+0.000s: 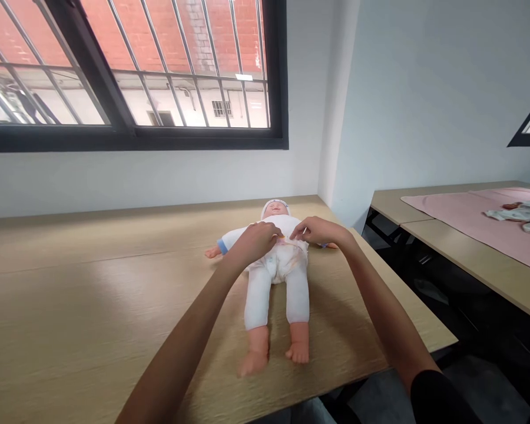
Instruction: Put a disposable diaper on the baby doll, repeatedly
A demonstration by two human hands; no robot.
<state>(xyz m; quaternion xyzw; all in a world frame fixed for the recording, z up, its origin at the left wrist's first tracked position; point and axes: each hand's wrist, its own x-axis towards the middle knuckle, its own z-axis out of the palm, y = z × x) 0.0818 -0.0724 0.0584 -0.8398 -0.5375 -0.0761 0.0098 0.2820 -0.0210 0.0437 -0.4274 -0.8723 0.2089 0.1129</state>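
Left hand (259, 237) bends its fingers over the waistband of the white diaper (289, 258) at ten o'clock from its middle; whether it grips the edge, I cannot tell. At two o'clock, the right hand (314, 228) curls its fingers down to the same waistband, and its hold is equally unclear. Bare forearms come in from about eight and four. The diaper is around the hips of a doll (257, 297) lying face up on the wooden bench (115, 306), capped head at twelve, bare feet at six, an arm with a blue cuff (222, 245) stretched toward nine. Toward three o'clock, a pink cloth (454, 215) covers part of a second bench (481, 284). A barred window (159, 139) sits between ten and eleven.
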